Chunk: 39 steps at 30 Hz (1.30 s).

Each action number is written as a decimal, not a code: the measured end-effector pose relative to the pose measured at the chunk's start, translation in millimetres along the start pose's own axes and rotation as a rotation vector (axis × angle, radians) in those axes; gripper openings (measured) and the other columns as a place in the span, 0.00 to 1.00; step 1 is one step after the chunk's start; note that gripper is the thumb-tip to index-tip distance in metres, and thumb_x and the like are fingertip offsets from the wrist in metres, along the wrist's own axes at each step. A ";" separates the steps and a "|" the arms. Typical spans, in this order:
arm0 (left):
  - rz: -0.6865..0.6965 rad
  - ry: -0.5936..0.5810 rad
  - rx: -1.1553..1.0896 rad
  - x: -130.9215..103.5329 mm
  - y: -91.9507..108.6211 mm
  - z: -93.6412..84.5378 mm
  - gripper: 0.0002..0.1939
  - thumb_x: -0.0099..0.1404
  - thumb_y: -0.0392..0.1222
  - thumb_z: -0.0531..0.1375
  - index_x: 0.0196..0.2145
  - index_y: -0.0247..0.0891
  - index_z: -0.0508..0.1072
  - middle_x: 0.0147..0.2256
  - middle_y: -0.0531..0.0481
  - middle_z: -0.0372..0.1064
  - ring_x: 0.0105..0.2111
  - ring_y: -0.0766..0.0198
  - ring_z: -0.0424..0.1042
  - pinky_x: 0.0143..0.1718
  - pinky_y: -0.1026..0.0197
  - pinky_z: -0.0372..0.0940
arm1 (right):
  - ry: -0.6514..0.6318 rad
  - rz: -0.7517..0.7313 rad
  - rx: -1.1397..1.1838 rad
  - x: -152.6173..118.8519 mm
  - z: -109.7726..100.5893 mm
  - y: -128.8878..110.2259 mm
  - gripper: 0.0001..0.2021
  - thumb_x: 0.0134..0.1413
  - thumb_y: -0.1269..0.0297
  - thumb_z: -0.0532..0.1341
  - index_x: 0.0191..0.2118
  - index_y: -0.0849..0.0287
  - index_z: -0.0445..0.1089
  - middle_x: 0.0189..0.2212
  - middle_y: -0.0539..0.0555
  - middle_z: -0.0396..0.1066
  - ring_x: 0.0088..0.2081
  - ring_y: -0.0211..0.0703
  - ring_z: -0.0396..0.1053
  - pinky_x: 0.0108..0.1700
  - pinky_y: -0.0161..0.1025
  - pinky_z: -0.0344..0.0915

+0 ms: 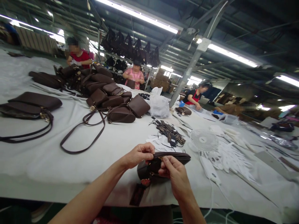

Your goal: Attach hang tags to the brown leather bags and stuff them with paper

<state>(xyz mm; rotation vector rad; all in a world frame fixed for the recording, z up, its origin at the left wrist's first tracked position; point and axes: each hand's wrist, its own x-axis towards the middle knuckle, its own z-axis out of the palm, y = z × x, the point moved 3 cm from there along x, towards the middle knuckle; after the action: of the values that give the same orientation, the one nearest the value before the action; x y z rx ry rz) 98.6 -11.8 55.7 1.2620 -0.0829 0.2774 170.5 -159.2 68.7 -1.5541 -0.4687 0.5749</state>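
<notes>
A dark brown leather handbag (181, 157) lies at the table's front edge, between my hands. My left hand (141, 154) is closed in a pinch at the bag's top edge. Opposite it, my right hand (175, 174) has thumb and forefinger pressed together by a small gold-coloured fitting near the bag's opening; exactly what is between them is partly hidden. From the bag's near side hangs a dark rectangular tag (137, 195), below a reddish-gold round piece (145, 182). Just beyond the bag is a pile of black hang tags (170, 132) with cords.
Brown handbags (121, 113) are heaped at the left back, with another handbag (35, 104) at far left. A white fan (204, 140) with cables stands right, near white paper strips (235, 160). A white plastic bag (159, 104) sits mid-table. Several people work beyond.
</notes>
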 end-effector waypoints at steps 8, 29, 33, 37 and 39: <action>0.102 -0.109 0.144 -2.4 10.1 12.1 0.08 0.56 0.41 0.63 0.27 0.35 0.67 0.32 0.54 0.58 0.23 0.74 0.59 0.23 0.68 0.56 | -0.176 -0.074 -0.230 -6.1 -5.7 -18.0 0.23 0.47 0.42 0.63 0.24 0.59 0.63 0.19 0.45 0.63 0.19 0.33 0.64 0.22 0.30 0.62; 0.223 0.317 0.635 -7.8 9.0 26.3 0.13 0.47 0.22 0.48 0.27 0.39 0.60 0.26 0.57 0.55 0.27 0.67 0.55 0.29 0.64 0.52 | -0.177 -0.153 -0.565 10.2 1.4 -25.4 0.16 0.52 0.50 0.56 0.25 0.57 0.62 0.17 0.44 0.65 0.16 0.33 0.65 0.21 0.30 0.62; 0.174 0.185 0.544 -15.6 8.2 28.0 0.14 0.48 0.25 0.50 0.33 0.38 0.62 0.27 0.57 0.55 0.27 0.68 0.55 0.28 0.65 0.52 | -0.141 -0.067 -0.504 6.5 1.9 -18.7 0.15 0.50 0.51 0.57 0.23 0.57 0.61 0.16 0.44 0.65 0.15 0.34 0.65 0.19 0.30 0.61; 0.214 0.143 0.575 -23.5 10.8 28.0 0.15 0.48 0.28 0.55 0.34 0.39 0.60 0.31 0.56 0.57 0.31 0.67 0.57 0.32 0.64 0.56 | -0.163 -0.056 -0.491 0.4 5.7 -14.1 0.14 0.51 0.52 0.57 0.24 0.57 0.60 0.17 0.44 0.66 0.15 0.34 0.66 0.20 0.31 0.63; 0.223 0.144 0.626 -25.3 13.2 28.9 0.15 0.49 0.29 0.55 0.36 0.39 0.61 0.33 0.54 0.60 0.34 0.65 0.59 0.36 0.63 0.58 | -0.173 -0.067 -0.490 -1.7 9.6 -15.4 0.14 0.51 0.53 0.56 0.25 0.57 0.60 0.17 0.43 0.65 0.15 0.34 0.66 0.20 0.30 0.62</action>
<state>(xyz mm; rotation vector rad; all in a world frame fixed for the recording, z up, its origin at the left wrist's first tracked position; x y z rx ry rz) 73.4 -39.6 71.4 1.8520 -0.0108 0.6190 164.1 -151.7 84.0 -1.9506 -0.8368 0.5713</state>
